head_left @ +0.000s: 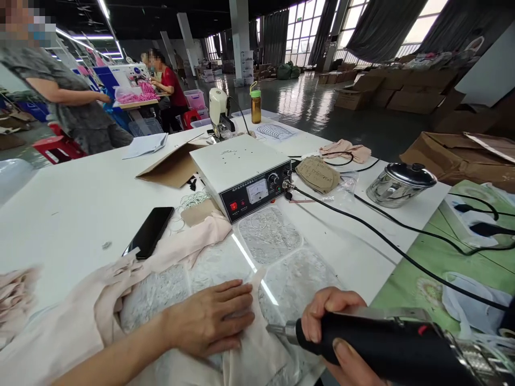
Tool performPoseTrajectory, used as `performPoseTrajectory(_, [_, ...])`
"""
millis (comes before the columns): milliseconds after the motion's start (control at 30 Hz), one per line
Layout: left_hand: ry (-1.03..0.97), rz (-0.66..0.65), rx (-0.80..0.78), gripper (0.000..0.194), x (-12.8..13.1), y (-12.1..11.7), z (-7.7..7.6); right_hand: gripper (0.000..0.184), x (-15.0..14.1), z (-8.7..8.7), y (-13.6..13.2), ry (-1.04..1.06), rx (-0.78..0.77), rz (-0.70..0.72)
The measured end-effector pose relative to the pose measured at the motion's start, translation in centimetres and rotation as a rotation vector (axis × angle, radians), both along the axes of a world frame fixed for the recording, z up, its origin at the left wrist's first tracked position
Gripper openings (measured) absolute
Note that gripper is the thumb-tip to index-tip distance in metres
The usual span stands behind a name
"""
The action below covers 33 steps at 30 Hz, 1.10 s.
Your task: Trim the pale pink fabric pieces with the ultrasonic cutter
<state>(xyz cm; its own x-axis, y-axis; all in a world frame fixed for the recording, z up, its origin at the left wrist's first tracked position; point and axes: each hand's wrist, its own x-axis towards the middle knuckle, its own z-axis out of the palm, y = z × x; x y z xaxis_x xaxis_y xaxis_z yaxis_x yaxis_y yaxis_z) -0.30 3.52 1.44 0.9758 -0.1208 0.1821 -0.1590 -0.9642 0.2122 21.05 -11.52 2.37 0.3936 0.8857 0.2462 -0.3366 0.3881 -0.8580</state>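
My left hand (213, 319) lies flat on thin pale pink fabric (257, 348), fingers stretched out and pressing it to a grey marbled clear sheet (269, 236) on the table. My right hand (333, 316) grips a black handheld ultrasonic tool (382, 343). Its pointed metal tip points left and sits at the fabric's right edge, close to my left fingertips; I cannot tell whether it touches. More of the pink fabric runs left under my forearm. A control box (241, 166) with a dial and red switch stands behind my hands.
Black cables (382, 244) cross the table's right side. Around the box are a phone (148, 233), cardboard pieces (317, 174), a steel lidded pot (398, 185) and a bottle (256, 104). A person (76, 91) stands at far left; another (167, 86) sits at a sewing machine.
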Motion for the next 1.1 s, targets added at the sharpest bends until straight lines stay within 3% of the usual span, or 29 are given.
performPoseTrajectory(167, [-0.007, 0.010, 0.000, 0.040, 0.0, -0.3, 0.0, 0.012, 0.2, -0.7, -0.4, -0.034, -0.021, 0.030])
performPoseTrajectory(400, [0.049, 0.036, 0.005, 0.040, 0.1, -0.5, 0.2, 0.013, 0.0, -0.3, -0.4, -0.052, 0.003, 0.053])
performPoseTrajectory(733, [0.071, 0.002, -0.028, 0.038, 0.6, -0.2, 0.7, 0.012, 0.3, -0.1, -0.8, -0.135, 0.007, 0.020])
performPoseTrajectory(1100, [0.114, -0.008, -0.054, 0.040, 1.0, -0.2, 1.2, 0.014, -0.5, -0.3, -1.1, -0.079, 0.025, -0.020])
